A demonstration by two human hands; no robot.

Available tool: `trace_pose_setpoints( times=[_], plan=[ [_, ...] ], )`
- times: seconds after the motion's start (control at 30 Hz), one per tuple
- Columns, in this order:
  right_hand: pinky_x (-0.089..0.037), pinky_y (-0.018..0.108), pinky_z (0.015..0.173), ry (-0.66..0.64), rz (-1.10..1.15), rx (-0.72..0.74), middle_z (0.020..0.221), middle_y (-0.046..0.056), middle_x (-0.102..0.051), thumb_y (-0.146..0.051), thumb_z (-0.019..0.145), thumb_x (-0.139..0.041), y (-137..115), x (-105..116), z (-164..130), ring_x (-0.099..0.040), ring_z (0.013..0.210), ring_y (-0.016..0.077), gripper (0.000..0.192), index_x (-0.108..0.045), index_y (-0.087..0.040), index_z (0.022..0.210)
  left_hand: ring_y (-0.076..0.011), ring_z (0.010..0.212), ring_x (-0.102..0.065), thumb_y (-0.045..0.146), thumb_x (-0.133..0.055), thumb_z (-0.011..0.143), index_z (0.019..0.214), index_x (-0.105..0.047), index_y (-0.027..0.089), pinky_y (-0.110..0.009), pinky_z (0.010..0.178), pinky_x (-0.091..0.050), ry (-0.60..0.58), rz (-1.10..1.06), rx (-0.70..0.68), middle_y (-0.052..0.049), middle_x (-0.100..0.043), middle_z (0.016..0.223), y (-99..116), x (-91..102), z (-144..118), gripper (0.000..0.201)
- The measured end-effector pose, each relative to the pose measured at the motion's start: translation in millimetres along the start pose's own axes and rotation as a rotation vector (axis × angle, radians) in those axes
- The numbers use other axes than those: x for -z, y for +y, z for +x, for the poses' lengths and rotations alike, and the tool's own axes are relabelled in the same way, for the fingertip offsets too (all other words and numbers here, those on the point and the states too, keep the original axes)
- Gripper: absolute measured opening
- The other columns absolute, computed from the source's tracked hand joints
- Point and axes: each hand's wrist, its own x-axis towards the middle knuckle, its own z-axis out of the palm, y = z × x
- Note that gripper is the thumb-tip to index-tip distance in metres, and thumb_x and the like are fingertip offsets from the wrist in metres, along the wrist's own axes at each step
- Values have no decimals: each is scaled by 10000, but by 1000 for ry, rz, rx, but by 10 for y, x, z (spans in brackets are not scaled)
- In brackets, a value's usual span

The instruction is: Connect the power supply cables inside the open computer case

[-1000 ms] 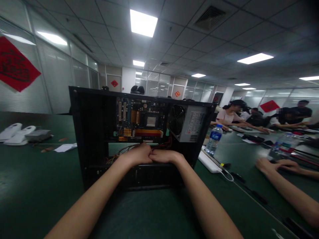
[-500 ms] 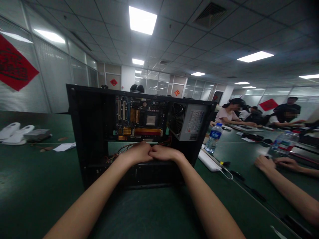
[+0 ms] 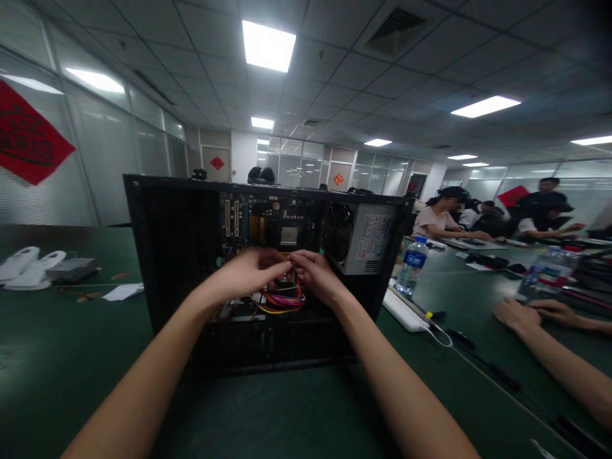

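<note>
An open black computer case stands on the green table in front of me. Inside it I see a motherboard and a grey power supply with a fan. My left hand and my right hand meet inside the case, fingertips touching, pinching a bundle of coloured wires that hangs below them in loops of red, yellow and purple. What the wire ends connect to is hidden by my fingers.
A water bottle and a white power strip lie right of the case. Another person's hands rest on the table at right; more people sit farther back. White devices and paper scraps lie at left.
My hands rose from the bottom edge of the case up in front of the motherboard, lifting the coloured wire bundle into view.
</note>
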Motion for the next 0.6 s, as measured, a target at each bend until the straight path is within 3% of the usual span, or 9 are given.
trace_pose_setpoints(
  times=[0.13, 0.3, 0.43, 0.6],
  plan=[
    [-398, 230, 588, 11, -24, 21, 774, 19, -669, -615, 667, -800, -44, -114, -46, -615, 654, 126, 502, -655, -160, 823, -194, 993, -668, 550, -573, 893, 1171, -706, 210, -259, 856, -492, -165, 211, 50, -43, -730, 1152, 154, 252, -252, 458],
    [-412, 229, 571, -64, -157, 23, 834, 32, -675, -573, 761, -732, -158, -217, -130, -640, 689, 140, 420, -658, -164, 817, -171, 758, -641, 473, -656, 832, 1050, -751, 243, -229, 625, -428, -366, 351, 201, -5, -735, 887, 259, 386, -462, 331],
    [-464, 230, 606, -159, -328, 28, 851, 42, -684, -524, 841, -665, -264, -251, -189, -634, 735, 141, 369, -682, -156, 853, -177, 764, -645, 439, -671, 821, 1043, -748, 267, -219, 603, -413, -393, 318, 203, 7, -730, 875, 355, 392, -528, 291],
    [-438, 226, 557, -332, -664, 47, 826, 36, -683, -476, 952, -560, -474, -266, -332, -608, 688, 139, 356, -700, -150, 922, -188, 797, -646, 436, -670, 820, 971, -762, 256, -226, 660, -436, -328, 267, 112, 0, -727, 893, 493, 392, -566, 252]
  ],
)
